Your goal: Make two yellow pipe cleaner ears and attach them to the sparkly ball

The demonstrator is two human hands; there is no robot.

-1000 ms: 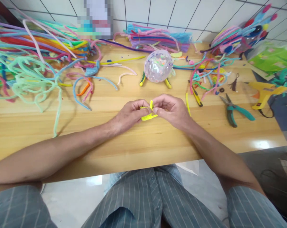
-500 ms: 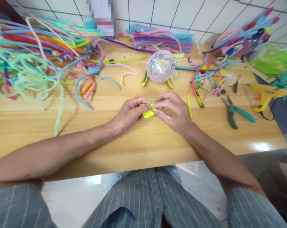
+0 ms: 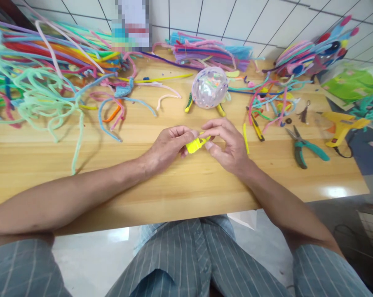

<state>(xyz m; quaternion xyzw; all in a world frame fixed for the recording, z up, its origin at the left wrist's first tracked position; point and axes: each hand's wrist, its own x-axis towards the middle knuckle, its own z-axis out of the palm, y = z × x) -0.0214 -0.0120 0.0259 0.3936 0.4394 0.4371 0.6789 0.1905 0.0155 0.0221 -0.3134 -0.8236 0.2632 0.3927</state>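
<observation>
A small bright yellow piece [image 3: 193, 146], seemingly bent pipe cleaner, is held above the wooden table between both hands. My left hand [image 3: 174, 143] pinches its left side with thumb and fingers. From the right, my right hand [image 3: 225, 142] has its fingertips on the piece's upper right end, with thumb and index finger slightly spread around it. Beyond the hands rests a clear round ball [image 3: 209, 87] with colored specks, with yellow-and-green handles showing under it. A short yellow strip [image 3: 246, 138] lies just right of my right hand.
Piled pipe cleaners [image 3: 47, 97] cover the left back. Another bundle [image 3: 211, 53] lies by the tiled wall. To the right are a yellow cutter [image 3: 258, 128], pliers [image 3: 310, 148], a yellow glue gun [image 3: 342, 126] and loose colored stems. The table's front edge [image 3: 161, 225] is near my body.
The fingers of my right hand have spread slightly and shifted, so more of the yellow piece shows. My left hand keeps its pinch. The view has shifted slightly.
</observation>
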